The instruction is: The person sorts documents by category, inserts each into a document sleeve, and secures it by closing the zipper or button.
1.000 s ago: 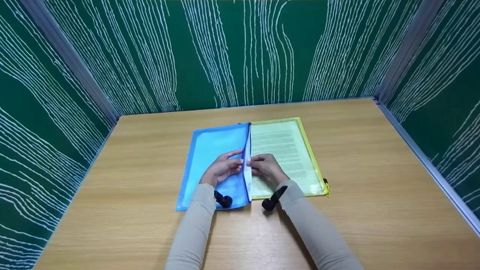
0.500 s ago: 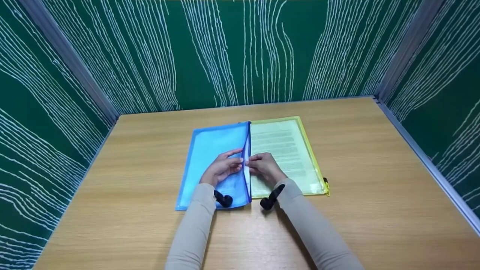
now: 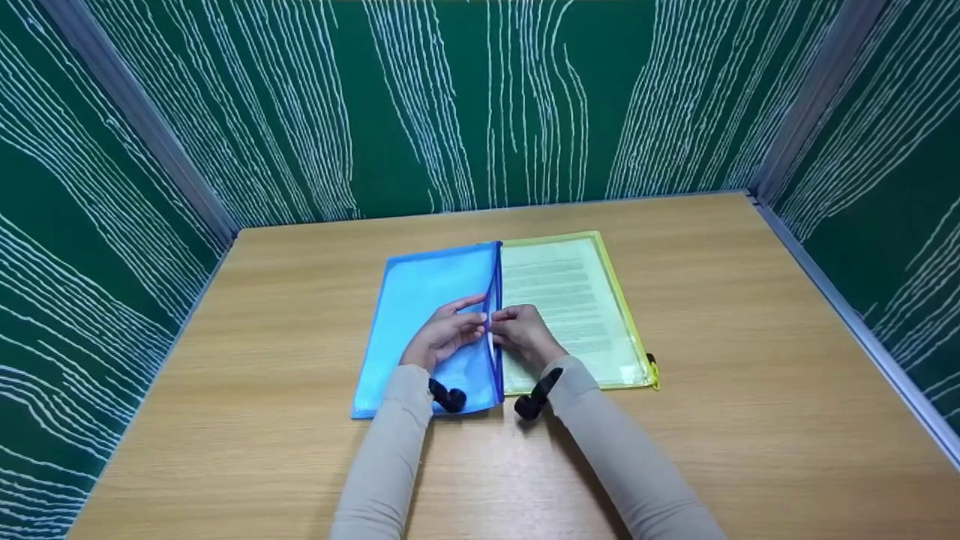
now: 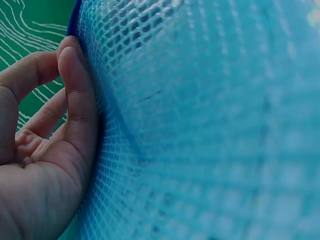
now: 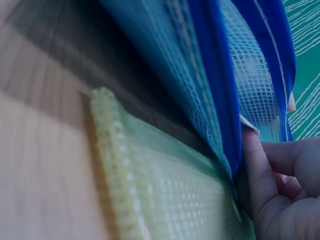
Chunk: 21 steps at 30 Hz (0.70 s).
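A blue mesh zipper pouch (image 3: 427, 289) lies on the table, its right side standing open along a dark blue zip band (image 5: 220, 90). My left hand (image 3: 446, 336) pinches the pouch's upper lip at that opening, thumb on the near face in the left wrist view. My right hand (image 3: 529, 334) reaches into the mouth from the right. Its thumb and fingers pinch the edge of white paper (image 5: 249, 125), which shows between the two zip bands in the right wrist view. Most of the paper is hidden inside the pouch.
A yellow mesh zipper pouch (image 3: 574, 300) with a printed sheet inside lies partly under the blue one, its zip pull (image 3: 652, 367) at the lower right corner. Green panels (image 3: 540, 105) with white lines border the wooden table (image 3: 262, 337) at the back and sides.
My right hand has moved a little left, toward the blue pouch. The strip of paper sticking out of the opening has narrowed as the paper slid inside. My left hand keeps its place.
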Tool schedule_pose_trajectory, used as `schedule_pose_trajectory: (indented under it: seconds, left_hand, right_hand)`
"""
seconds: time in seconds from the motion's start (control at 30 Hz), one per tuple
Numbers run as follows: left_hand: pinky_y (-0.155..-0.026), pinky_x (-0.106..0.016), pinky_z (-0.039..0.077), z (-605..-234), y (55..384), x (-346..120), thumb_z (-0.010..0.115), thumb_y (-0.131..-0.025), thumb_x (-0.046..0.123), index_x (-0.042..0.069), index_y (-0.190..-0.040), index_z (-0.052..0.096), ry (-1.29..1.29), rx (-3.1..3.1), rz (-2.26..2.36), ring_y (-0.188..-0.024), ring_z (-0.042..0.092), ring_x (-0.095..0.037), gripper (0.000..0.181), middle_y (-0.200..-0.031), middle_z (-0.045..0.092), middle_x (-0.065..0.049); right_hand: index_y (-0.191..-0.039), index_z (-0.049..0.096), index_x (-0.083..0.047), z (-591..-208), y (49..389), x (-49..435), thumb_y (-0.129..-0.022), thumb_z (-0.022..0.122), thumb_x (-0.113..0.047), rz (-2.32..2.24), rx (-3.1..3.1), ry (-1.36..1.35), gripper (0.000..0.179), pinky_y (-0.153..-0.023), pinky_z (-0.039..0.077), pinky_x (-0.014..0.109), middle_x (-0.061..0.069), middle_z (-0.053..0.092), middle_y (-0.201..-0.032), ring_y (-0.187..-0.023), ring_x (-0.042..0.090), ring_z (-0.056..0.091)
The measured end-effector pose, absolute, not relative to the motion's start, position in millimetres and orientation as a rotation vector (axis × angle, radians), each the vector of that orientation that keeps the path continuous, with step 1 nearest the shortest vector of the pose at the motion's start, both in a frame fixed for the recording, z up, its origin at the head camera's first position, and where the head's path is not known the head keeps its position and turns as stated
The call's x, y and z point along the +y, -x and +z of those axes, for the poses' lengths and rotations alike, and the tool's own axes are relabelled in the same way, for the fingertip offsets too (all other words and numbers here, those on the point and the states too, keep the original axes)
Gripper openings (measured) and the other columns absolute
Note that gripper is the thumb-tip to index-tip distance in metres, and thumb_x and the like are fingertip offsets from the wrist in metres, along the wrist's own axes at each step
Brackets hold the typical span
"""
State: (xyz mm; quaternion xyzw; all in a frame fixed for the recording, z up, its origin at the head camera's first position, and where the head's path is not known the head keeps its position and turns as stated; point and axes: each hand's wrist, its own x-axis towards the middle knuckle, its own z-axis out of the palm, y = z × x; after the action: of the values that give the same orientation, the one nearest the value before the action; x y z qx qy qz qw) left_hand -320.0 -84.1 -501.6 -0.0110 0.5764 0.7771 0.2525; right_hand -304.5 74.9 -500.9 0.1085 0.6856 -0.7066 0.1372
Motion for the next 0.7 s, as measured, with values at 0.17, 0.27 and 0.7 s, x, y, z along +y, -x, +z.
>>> schedule_pose_trajectory:
  seconds: [0.17, 0.27, 0.7]
  left_hand:
    - [-0.061, -0.018, 0.052, -504.9, 319.2, -85.6, 0.06, -0.09, -0.001, 0.008, -0.143, 0.045, 0.032, 1.554, 2.114, -0.06, 0.061, -0.008, 0.055, -0.073, 0.067, -0.001]
    - [-0.06, -0.018, 0.052, -506.8, 318.0, -86.0, 0.06, -0.091, 0.0, 0.008, -0.143, 0.046, 0.051, 1.552, 2.108, -0.061, 0.061, -0.007, 0.055, -0.077, 0.068, -0.002]
    - [-0.062, -0.02, 0.052, -504.6, 317.2, -81.6, 0.061, -0.089, 0.0, 0.006, -0.14, 0.048, 0.018, 1.67, 1.99, -0.062, 0.061, -0.009, 0.053, -0.072, 0.063, -0.003]
  right_hand:
    - [-0.105, 0.066, 0.008, -499.9, 303.7, 77.2, -0.087, 0.065, 0.004, -2.035, 1.936, -0.297, 0.018, -0.06, 0.055, 0.018, 0.005, 0.063, -0.082, -0.061, 0.007, 0.064]
    - [-0.105, 0.065, 0.008, -500.2, 303.5, 80.2, -0.088, 0.064, 0.001, -2.008, 1.926, -0.271, 0.018, -0.061, 0.056, 0.02, 0.005, 0.063, -0.083, -0.061, 0.008, 0.065]
    - [-0.11, 0.062, 0.01, -501.8, 303.7, 96.1, -0.092, 0.058, 0.0, -2.069, 1.896, -0.19, 0.021, -0.06, 0.058, 0.024, 0.008, 0.067, -0.073, -0.059, 0.012, 0.066]
